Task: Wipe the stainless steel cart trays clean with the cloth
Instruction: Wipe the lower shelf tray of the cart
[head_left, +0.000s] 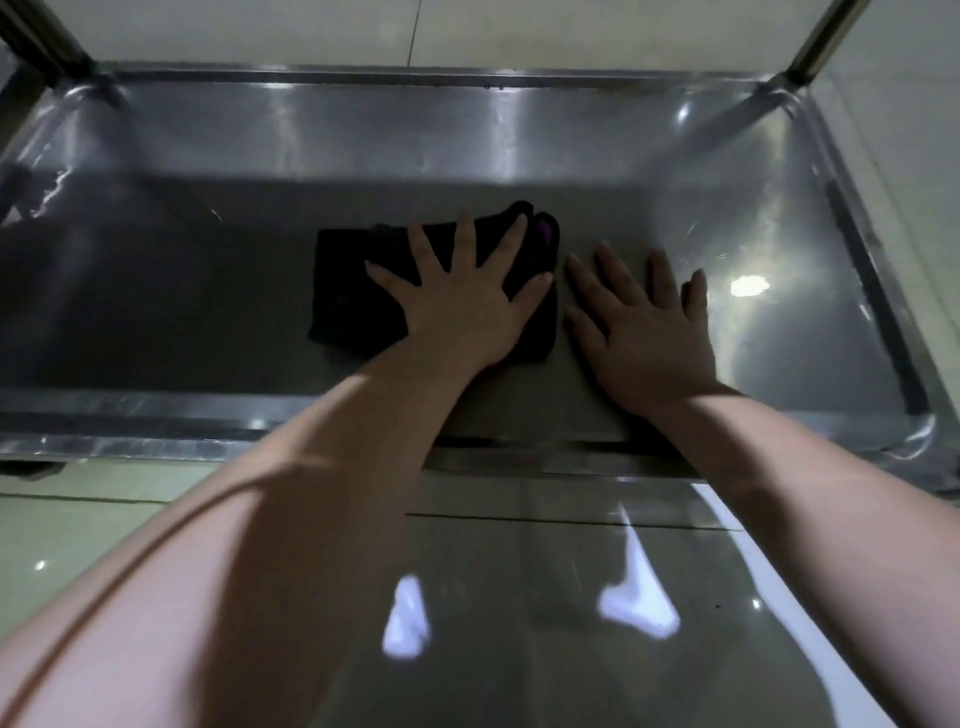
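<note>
A dark folded cloth (353, 291) lies flat near the middle of a shallow stainless steel cart tray (156, 312). My left hand (462, 301) presses on the cloth with fingers spread straight. Just right of the cloth, my right hand (644, 327) rests flat on the bare tray bottom, fingers straight, holding nothing. A small purple patch shows at the cloth's far right corner.
Raised steel walls ring the tray, with the near rim (208, 441) in front of me. Upright cart posts (826, 41) stand at the far corners. A glossy tiled floor (519, 597) lies below and around the cart.
</note>
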